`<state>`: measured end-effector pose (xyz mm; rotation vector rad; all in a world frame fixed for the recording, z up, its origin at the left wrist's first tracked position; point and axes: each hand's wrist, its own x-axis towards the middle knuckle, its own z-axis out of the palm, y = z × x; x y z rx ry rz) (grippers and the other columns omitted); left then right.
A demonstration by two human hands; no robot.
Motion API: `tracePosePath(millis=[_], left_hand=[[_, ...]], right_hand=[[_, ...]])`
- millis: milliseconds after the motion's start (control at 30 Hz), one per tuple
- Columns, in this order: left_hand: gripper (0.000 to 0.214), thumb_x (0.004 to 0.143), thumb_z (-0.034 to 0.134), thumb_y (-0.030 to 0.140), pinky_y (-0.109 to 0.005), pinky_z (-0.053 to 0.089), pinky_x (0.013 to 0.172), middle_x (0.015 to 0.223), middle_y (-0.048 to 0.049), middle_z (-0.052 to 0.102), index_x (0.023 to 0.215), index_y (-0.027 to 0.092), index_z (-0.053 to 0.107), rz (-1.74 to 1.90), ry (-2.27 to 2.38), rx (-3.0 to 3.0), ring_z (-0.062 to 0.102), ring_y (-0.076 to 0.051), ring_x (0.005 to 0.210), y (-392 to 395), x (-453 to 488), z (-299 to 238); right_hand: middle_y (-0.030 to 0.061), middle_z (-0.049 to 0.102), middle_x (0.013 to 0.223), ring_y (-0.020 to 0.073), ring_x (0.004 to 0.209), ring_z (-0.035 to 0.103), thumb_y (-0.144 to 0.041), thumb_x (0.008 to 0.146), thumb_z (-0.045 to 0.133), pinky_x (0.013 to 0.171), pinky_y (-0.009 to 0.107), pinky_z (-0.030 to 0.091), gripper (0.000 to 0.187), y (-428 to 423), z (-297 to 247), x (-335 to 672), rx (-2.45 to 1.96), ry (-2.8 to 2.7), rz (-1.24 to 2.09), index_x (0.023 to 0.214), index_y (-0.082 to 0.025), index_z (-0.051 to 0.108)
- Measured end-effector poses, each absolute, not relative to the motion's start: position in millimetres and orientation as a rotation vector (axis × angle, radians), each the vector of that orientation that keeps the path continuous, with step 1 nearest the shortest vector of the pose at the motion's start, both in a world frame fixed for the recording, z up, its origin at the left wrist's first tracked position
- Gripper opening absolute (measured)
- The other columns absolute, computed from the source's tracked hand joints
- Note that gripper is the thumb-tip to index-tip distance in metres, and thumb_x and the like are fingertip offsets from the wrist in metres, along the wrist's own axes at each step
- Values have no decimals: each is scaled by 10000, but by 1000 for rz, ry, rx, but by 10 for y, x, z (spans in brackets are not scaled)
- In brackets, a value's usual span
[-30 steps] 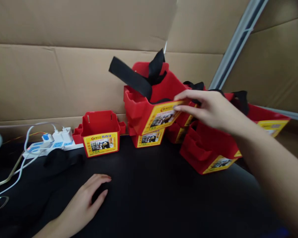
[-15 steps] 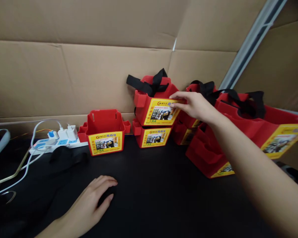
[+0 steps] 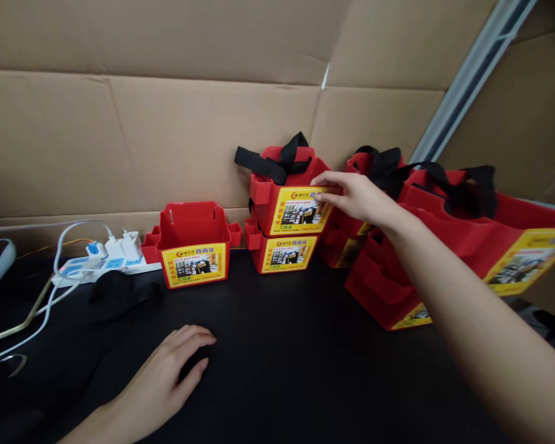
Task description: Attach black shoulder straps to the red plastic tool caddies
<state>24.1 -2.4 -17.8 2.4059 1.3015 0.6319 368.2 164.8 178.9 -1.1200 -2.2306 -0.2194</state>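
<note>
Red top box point(image 3: 290, 209) pinched by right hand point(image 3: 357, 196); bags point(image 3: 388, 290) beside.

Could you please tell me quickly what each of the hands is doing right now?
Left hand: open, palm down on the black table, holding nothing.
Right hand: closed on the front wall of the upper red box.

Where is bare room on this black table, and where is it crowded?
The widest bare patch of the black tabletop lies between the left hand and the tilted red strapped boxes. A narrow gap separates the single red plastic box from the two stacked red boxes. Crowded: by the white power strip and around the right hand.
</note>
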Motion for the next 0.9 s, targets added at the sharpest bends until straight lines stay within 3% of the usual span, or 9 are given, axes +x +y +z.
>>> tracePosePath(millis=[200,367,467,733,833,900], left_hand=[[310,900,424,280,-400,445,983,1180,-36,586,1194,284,519,681,1265,2438,550,-198,1101,-11,220,-173],[348,888,445,260,-431,443,980,1223,-44,563,1229,291,505,663,1286,2476,535,-217,1123,10,210,-197],[399,894,428,265,-487,396,1012,1340,-49,469,1292,297,439,564,1337,2520,448,-239,1224,14,206,-224],[436,935,336,329,-487,320,1069,1469,-16,288,1370,323,321,370,1387,2593,278,-221,1343,-17,206,-246],[490,928,355,368,-518,293,1069,1492,-28,225,1403,315,249,337,1326,2662,234,-240,1360,19,225,-213],[539,916,372,411,-531,276,1069,1494,-44,209,1417,296,209,303,1266,2704,217,-247,1364,91,242,-170]], right_hand=[[132,565,1151,294,1137,481,-282,873,352,1043,586,203,393,1620,1542,3592,-1156,-2231,-582,1215,-153,496],[156,158,1478,371,1365,82,-288,883,338,1029,636,175,580,1445,1220,3399,-1211,-2002,-743,1432,-195,175],[109,-24,1514,387,1366,-27,-279,877,368,1009,665,181,671,1330,1025,3298,-1195,-1974,-752,1451,-265,20],[-7,-218,1490,357,1354,-139,-217,868,405,1059,633,159,785,1178,507,3143,-1113,-1977,-606,1429,-314,-135],[21,-120,1512,299,1384,-32,-200,889,366,1085,560,199,733,962,249,2967,-966,-2216,-330,1437,-301,-108],[52,10,1522,257,1390,41,-240,898,378,1099,490,231,667,809,119,2844,-851,-2505,-66,1458,-250,15]])
